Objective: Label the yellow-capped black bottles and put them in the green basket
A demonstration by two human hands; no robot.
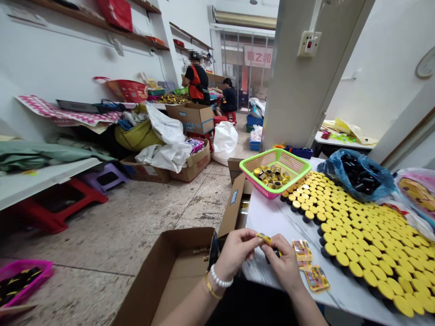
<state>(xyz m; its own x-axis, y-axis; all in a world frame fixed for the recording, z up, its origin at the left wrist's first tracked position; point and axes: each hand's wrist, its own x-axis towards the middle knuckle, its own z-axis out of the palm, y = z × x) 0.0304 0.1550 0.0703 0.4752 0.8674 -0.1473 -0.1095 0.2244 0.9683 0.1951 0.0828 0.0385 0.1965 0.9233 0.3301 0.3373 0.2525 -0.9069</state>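
In front of me, above the table's near edge, both hands meet. My left hand (239, 250) pinches one end of a small yellow printed wrapper (264, 238). At the wrapper's other end are the fingertips of my right hand (284, 262). That hand is closed around a small black-and-yellow piece (277, 253), mostly hidden by the fingers; it looks like one of the yellow-topped black cylinders (355, 269) standing in a dense group at right. Beside my right hand lie stacks of flat printed wrappers (316, 278) on the white table (263, 213).
A green-and-pink basket (294, 159) of wrapped pieces stands at the table's far left corner. Behind the cylinders is a blue bag (380, 174) of black pieces. An open cardboard box (170, 276) sits to my left. Two people (200, 86) work at the back.
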